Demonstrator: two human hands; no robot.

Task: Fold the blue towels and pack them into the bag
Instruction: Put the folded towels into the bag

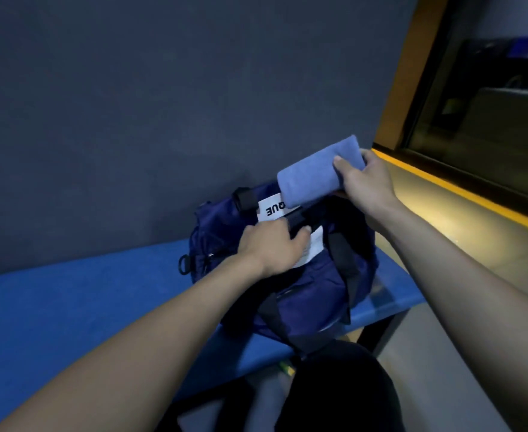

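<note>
While right hand (368, 182) grips towel (317, 170) | bag (303, 275) interior hidden

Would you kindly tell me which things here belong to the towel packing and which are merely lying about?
Part of the job:
- folded blue towel, held in the right hand
- navy bag, its black strap gripped by the left hand

Just lying about:
- blue bench under the bag
- small yellow-green object below the bench edge

Bag (303, 285) label partly hidden by towel (315, 173); only "QUE" readable.
</note>
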